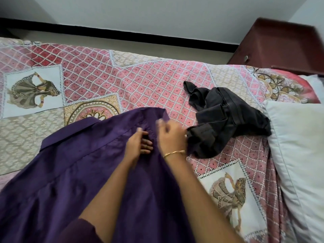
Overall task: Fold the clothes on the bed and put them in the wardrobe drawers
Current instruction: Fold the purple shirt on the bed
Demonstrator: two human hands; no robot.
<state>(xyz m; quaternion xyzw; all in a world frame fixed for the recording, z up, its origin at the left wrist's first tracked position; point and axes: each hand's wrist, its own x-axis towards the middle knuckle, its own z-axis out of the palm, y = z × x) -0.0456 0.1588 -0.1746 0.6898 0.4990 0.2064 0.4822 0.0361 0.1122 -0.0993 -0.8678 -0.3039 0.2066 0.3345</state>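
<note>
Nearest the camera, two bare forearms reach forward over a purple shirt [84, 172] spread across the bed [140, 81], its collar end toward the far side. The left hand [138, 144] lies on the cloth near the collar edge, fingers curled into a fold of the fabric, so its grip closes on the shirt. The right hand [171, 135], blurred, with a gold bangle [174, 153] at the wrist, is raised just beside it over the shirt's edge; its fingers look bunched, but whether that grip pinches the cloth cannot be told. Just right of the hands a dark grey garment [226, 120] lies crumpled on the patterned bedspread, touching a white pillow [298, 146] at the right. Farther off, past the bed's corner, stands a dark red wooden cabinet [280, 44] with a round knob, against a pale wall.
</note>
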